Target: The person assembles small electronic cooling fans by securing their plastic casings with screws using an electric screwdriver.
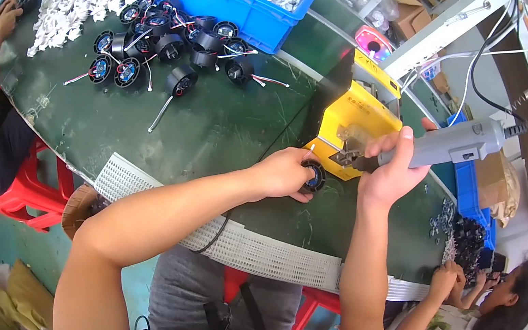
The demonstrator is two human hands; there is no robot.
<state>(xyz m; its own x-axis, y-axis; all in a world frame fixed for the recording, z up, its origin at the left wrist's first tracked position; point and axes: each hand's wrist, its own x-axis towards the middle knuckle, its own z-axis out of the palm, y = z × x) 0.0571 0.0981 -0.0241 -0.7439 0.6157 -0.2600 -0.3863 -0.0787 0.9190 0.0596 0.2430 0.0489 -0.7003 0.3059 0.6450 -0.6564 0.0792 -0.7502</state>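
Observation:
My left hand (284, 171) grips a round black motor housing (313, 175) down at the green tabletop, fingers curled over its edge. In my right hand (387, 176) is a grey electric screwdriver (457, 142), held almost level with its cable at the right end. Its front end points left, at the metal outlet of a yellow screw feeder (358, 117); whether the bit touches it I cannot tell. Farther back on the table lie several black motor housings (181, 80) with thin red, white and black wires.
A blue bin (247, 12) of small white parts stands at the back, beside a loose white pile (78, 15). A perforated white strip (256, 249) runs along the near edge. Other people sit at left and lower right, near a heap of dark parts (466, 240).

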